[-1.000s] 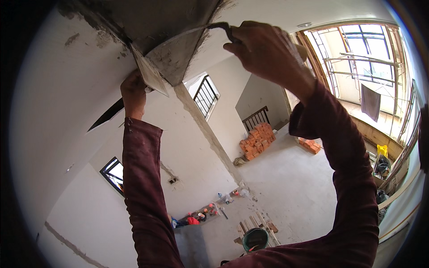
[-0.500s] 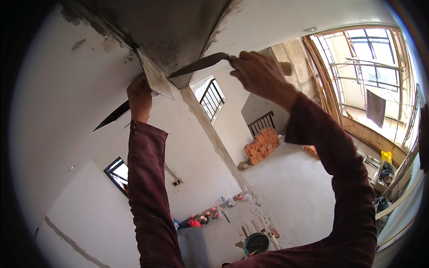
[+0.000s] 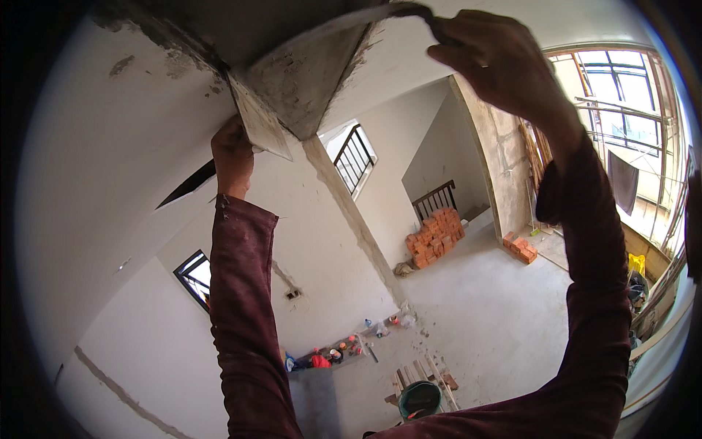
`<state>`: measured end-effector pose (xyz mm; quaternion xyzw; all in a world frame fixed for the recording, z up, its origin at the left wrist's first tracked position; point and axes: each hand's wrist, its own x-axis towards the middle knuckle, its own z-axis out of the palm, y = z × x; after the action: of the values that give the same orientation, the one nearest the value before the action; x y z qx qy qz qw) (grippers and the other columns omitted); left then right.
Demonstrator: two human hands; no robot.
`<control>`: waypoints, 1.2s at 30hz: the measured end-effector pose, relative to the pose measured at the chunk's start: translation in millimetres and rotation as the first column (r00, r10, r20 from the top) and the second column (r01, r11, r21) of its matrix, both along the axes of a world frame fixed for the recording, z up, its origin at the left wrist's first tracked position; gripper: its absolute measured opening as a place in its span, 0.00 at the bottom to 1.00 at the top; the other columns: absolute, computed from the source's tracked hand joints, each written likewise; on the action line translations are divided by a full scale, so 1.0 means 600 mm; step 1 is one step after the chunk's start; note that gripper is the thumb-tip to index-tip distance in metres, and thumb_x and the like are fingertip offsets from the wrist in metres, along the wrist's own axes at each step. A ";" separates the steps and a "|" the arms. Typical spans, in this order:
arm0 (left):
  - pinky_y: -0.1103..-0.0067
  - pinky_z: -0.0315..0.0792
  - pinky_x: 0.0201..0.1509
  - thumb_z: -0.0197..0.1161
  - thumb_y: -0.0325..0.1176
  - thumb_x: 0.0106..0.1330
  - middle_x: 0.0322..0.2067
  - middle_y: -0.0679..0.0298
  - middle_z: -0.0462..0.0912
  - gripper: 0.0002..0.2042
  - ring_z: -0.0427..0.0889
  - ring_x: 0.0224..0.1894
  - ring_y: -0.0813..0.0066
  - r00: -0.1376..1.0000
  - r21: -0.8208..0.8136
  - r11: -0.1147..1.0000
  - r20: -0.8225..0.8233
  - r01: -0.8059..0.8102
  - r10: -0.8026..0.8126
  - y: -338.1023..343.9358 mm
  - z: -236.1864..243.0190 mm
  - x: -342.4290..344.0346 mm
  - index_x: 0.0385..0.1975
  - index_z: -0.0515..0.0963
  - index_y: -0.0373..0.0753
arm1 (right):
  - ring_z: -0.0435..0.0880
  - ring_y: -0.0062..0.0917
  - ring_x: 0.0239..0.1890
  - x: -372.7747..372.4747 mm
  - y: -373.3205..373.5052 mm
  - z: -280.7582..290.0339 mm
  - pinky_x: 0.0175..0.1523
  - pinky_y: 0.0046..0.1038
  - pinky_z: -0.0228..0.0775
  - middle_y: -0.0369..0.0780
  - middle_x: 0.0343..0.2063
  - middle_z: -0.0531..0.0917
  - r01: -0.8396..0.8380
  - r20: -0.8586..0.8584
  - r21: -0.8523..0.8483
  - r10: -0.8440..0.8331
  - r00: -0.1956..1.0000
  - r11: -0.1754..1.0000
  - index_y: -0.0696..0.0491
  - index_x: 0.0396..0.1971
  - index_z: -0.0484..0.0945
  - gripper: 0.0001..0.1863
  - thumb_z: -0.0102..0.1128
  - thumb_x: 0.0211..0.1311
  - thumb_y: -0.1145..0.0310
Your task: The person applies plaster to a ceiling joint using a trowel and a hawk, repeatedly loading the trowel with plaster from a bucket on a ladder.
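Observation:
Overhead, my left hand (image 3: 234, 157) is closed on a thin, flat, pale board (image 3: 265, 130), held upright along the left edge of a grey plastered beam (image 3: 311, 95). Part of its fingers is hidden behind the board. My right hand (image 3: 504, 62) is wrapped round the handle of a trowel (image 3: 325, 31), right of the beam. The long trowel blade reaches left across the beam's underside and is smeared by motion; whether it touches the plaster I cannot tell. Patches of wet-looking grey mortar mark the ceiling beside the beam.
Below stand a stack of orange bricks (image 3: 435, 238) and a smaller brick pile (image 3: 520, 249). A dark green bucket (image 3: 420, 399) sits near wooden strips (image 3: 439, 377). Bottles and small items (image 3: 336, 355) line the wall's foot. Scaffolding poles (image 3: 621, 110) cross the right-hand window.
My right hand has moved right and up with the trowel, its blade now higher across the beam. The left hand keeps the board in nearly the same place. The view has shifted slightly.

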<state>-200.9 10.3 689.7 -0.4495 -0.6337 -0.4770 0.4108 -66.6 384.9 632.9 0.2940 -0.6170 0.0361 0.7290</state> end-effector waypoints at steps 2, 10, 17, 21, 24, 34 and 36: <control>0.83 0.71 0.49 0.56 0.20 0.63 0.39 0.64 0.84 0.11 0.80 0.40 0.81 0.999 -0.008 1.000 -0.040 0.008 -0.008 0.008 0.000 0.005 0.43 0.79 0.29 | 0.78 0.30 0.24 -0.002 0.022 -0.016 0.29 0.31 0.69 0.41 0.24 0.78 -0.069 0.096 -0.081 0.076 0.992 0.994 0.59 0.38 0.80 0.12 0.63 0.61 0.67; 0.82 0.72 0.48 0.60 0.24 0.63 0.38 0.65 0.83 0.09 0.78 0.40 0.82 0.979 0.031 0.990 -0.143 -0.139 0.142 0.004 -0.002 0.002 0.41 0.79 0.28 | 0.81 0.40 0.30 -0.191 -0.077 -0.065 0.37 0.37 0.74 0.48 0.30 0.81 -0.507 0.116 -0.110 0.518 0.848 0.855 0.61 0.38 0.78 0.11 0.55 0.66 0.67; 0.79 0.72 0.51 0.64 0.28 0.62 0.47 0.64 0.77 0.19 0.76 0.46 0.77 0.954 0.019 0.972 -0.189 -0.234 0.233 -0.051 -0.006 -0.049 0.52 0.71 0.33 | 0.75 0.45 0.24 -0.360 -0.208 -0.042 0.30 0.41 0.65 0.48 0.23 0.75 -0.656 0.127 -0.157 0.673 0.728 0.739 0.59 0.31 0.69 0.10 0.53 0.67 0.67; 0.75 0.70 0.56 0.64 0.30 0.63 0.54 0.62 0.71 0.26 0.71 0.54 0.74 0.984 0.029 0.990 -0.107 -0.141 0.144 -0.107 -0.002 -0.085 0.59 0.63 0.37 | 0.73 0.43 0.23 -0.422 -0.249 -0.044 0.30 0.39 0.65 0.46 0.22 0.73 -0.667 0.109 -0.183 0.689 0.716 0.722 0.59 0.32 0.69 0.09 0.52 0.68 0.68; 0.73 0.69 0.58 0.63 0.31 0.64 0.55 0.62 0.70 0.26 0.70 0.56 0.72 0.959 -0.025 0.964 -0.107 -0.265 0.261 -0.134 -0.007 -0.088 0.60 0.62 0.37 | 0.76 0.45 0.26 -0.474 -0.265 -0.060 0.30 0.41 0.67 0.47 0.24 0.75 -0.626 0.128 -0.230 0.661 0.740 0.745 0.58 0.32 0.69 0.09 0.54 0.66 0.67; 0.67 0.67 0.60 0.55 0.30 0.65 0.54 0.56 0.75 0.17 0.72 0.57 0.56 0.420 -0.037 0.505 -0.607 -0.863 0.674 -0.129 -0.003 -0.077 0.53 0.73 0.38 | 0.78 0.46 0.31 -0.566 -0.240 -0.167 0.36 0.42 0.69 0.48 0.26 0.77 -0.414 0.260 -0.415 0.542 0.799 0.810 0.58 0.31 0.73 0.10 0.57 0.63 0.66; 0.66 0.67 0.60 0.56 0.30 0.64 0.54 0.56 0.75 0.17 0.72 0.57 0.56 0.400 -0.023 0.489 -0.609 -0.872 0.685 -0.135 0.000 -0.074 0.53 0.73 0.38 | 0.77 0.46 0.30 -0.541 -0.229 -0.234 0.35 0.42 0.67 0.48 0.25 0.76 -0.393 0.297 -0.499 0.578 0.760 0.773 0.58 0.31 0.73 0.10 0.55 0.64 0.66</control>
<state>-245.6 -70.6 689.6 -0.2671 -0.7031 0.0360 0.6581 -391.5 247.4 492.2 0.2732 -0.6412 0.4204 0.5810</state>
